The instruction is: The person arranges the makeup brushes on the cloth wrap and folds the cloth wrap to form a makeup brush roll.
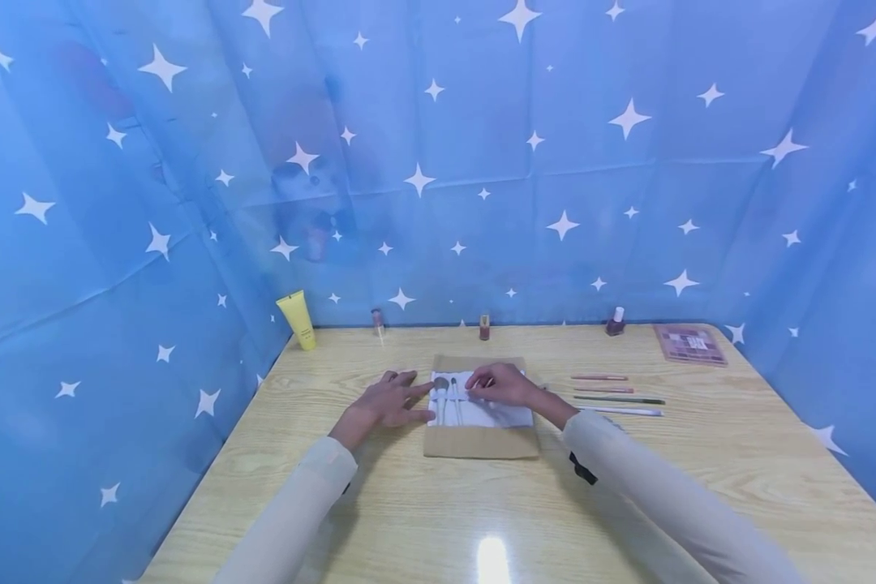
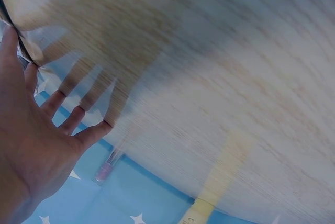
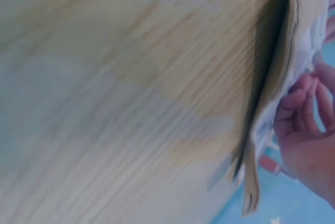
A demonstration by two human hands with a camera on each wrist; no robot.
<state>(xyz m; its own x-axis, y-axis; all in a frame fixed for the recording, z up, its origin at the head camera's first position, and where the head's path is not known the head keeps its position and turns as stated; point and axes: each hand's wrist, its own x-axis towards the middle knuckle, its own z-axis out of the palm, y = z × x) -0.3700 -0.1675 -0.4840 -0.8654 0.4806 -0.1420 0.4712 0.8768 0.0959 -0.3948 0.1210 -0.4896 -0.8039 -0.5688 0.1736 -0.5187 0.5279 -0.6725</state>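
Observation:
A tan fold-out brush case [image 1: 482, 442] with a white lining lies open on the table. Two makeup brushes, one with a wide fluffy head [image 1: 441, 383] and a slimmer brush [image 1: 455, 397], sit side by side under its band at the left. My left hand [image 1: 390, 400] rests at the case's left edge, fingers spread, fingertips touching it. Over the middle of the lining, my right hand [image 1: 502, 384] pinches what looks like a slim makeup brush, mostly hidden by the fingers. In the right wrist view, thumb and fingertips [image 3: 306, 90] meet close to the lining.
Several slim brushes or pencils [image 1: 620, 399] lie right of the case. Along the back stand a yellow tube [image 1: 298, 319], a lip gloss tube [image 1: 378, 323], a small bottle [image 1: 485, 327] and a dark nail polish bottle [image 1: 616, 322]. A palette [image 1: 690, 345] lies at the back right.

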